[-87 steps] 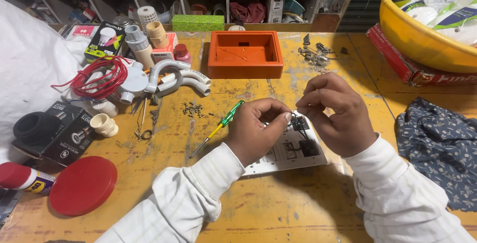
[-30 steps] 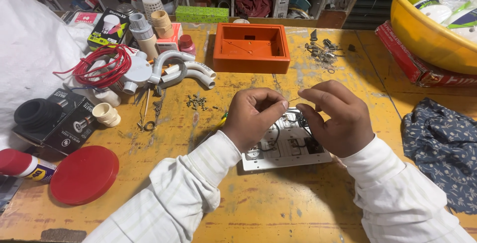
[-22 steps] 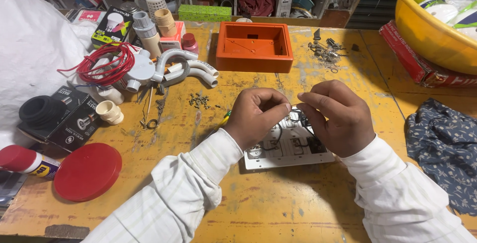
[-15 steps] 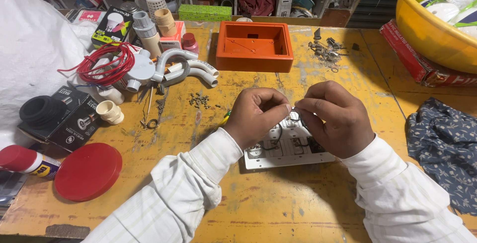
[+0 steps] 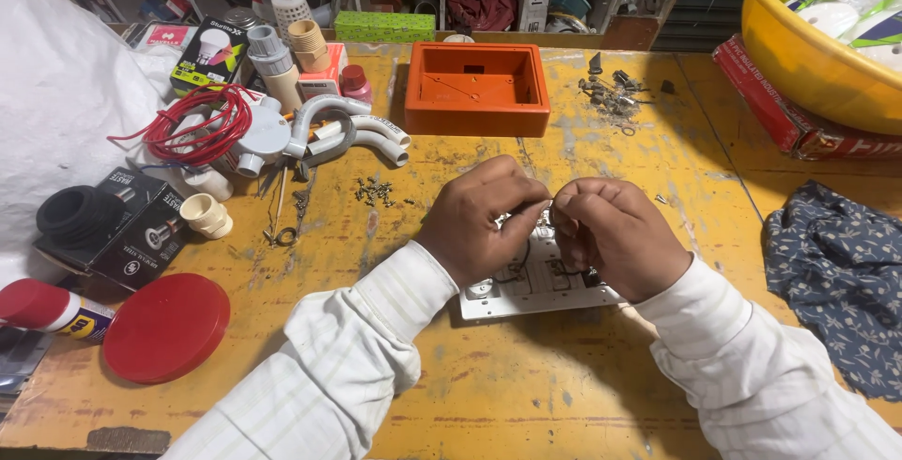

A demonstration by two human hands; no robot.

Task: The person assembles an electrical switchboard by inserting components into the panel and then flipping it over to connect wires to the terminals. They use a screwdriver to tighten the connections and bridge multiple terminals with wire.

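A white switch plate (image 5: pixel 526 293) lies on the yellow workbench (image 5: pixel 489 394), back side up, with dark parts and wires on it. My left hand (image 5: pixel 484 220) and my right hand (image 5: pixel 615 234) hover over its far edge, fingertips almost touching. Both pinch something small at the plate's top; the fingers hide what it is. White striped sleeves cover both forearms.
An orange box (image 5: pixel 477 89) stands behind the hands. Left: loose screws (image 5: pixel 376 192), white pipe bends (image 5: pixel 348 136), red wire coil (image 5: pixel 193 126), black boxes (image 5: pixel 122 234), red lid (image 5: pixel 166 327), glue bottle (image 5: pixel 47 308). Right: blue patterned cloth (image 5: pixel 836 277), yellow basin (image 5: pixel 817 46), metal bits (image 5: pixel 611 93).
My hands have closed in until the fingertips nearly meet over the plate's top edge. The green screwdriver seen by my left hand earlier is out of sight. The view shifted slightly.
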